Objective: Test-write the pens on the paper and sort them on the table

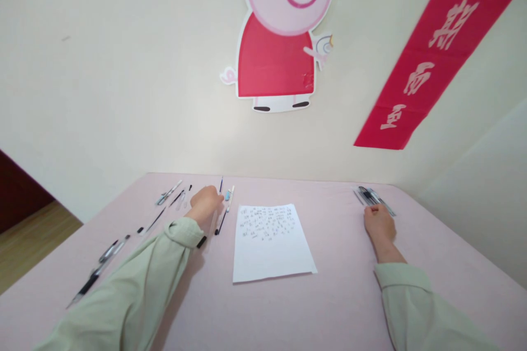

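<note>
My left hand (207, 199) reaches across the pink table (337, 307) to pens lying left of a white sheet of paper (269, 241) covered in handwriting. Its fingers are curled over a pen with a blue part (228, 196); whether they grip it is hidden. A black pen (221, 221) lies just beside the hand. My right hand (379, 223) rests at the far right with curled fingers touching a bundle of dark pens (373, 197).
Several more pens and pen parts are spread along the table's left side (107, 255) and far left corner (168, 193). The table's far edge meets a cream wall bearing a cartoon pig cutout (280, 38) and a red banner (436, 49).
</note>
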Demonstrator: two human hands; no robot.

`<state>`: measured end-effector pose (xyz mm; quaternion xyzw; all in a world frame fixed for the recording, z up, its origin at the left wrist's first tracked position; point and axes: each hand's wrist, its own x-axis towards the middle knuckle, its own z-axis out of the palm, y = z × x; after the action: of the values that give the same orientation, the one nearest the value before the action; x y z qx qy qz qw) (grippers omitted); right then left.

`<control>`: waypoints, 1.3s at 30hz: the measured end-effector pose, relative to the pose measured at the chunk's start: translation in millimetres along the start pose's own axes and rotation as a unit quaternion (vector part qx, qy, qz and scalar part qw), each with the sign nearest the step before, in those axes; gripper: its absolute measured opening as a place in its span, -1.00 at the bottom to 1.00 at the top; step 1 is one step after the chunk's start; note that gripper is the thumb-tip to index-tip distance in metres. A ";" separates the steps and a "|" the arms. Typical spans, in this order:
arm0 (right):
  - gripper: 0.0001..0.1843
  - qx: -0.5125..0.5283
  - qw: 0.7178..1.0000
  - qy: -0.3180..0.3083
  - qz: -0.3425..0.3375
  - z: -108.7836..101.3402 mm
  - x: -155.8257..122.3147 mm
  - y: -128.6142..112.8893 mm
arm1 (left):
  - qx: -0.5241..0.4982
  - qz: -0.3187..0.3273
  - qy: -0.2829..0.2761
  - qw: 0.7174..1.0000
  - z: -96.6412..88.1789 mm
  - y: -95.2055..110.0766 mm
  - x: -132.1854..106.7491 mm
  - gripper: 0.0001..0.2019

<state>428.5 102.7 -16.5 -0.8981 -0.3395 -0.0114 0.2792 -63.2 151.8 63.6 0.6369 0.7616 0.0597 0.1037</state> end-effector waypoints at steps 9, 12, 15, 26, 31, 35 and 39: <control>-0.72 0.028 0.999 0.008 -0.017 1.0 0.1 1.9 | -0.005 0.146 -0.048 0.988 27.6 58.9 -78.4 -0.83; -0.70 0.035 0.999 0.014 -0.025 1.4 0.4 2.6 | 0.010 0.164 -0.067 0.984 43.1 70.5 -93.7 -0.85; -0.71 0.037 0.999 0.013 -0.023 1.9 1.0 2.5 | 0.020 0.165 -0.057 0.984 42.6 66.4 -88.9 -0.80; -0.74 0.032 0.999 -0.002 -0.014 1.8 0.8 1.6 | 0.057 0.030 0.054 0.996 11.2 7.8 -5.9 -0.72; -0.71 0.035 0.999 0.003 -0.022 3.0 0.9 2.4 | 0.042 0.005 0.046 0.998 16.4 7.8 26.7 -0.70; -0.70 0.037 0.999 0.008 -0.029 5.3 2.9 3.9 | 0.031 -0.009 0.011 0.999 26.5 11.8 47.8 -0.69; -0.69 0.045 0.998 0.006 -0.042 8.0 4.7 6.0 | 0.028 -0.029 -0.013 0.999 34.2 13.7 60.3 -0.69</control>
<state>434.4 105.9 -25.2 -0.8696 -0.3754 -0.0127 0.3206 -52.2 212.1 28.4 0.6182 0.7795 0.0271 0.0972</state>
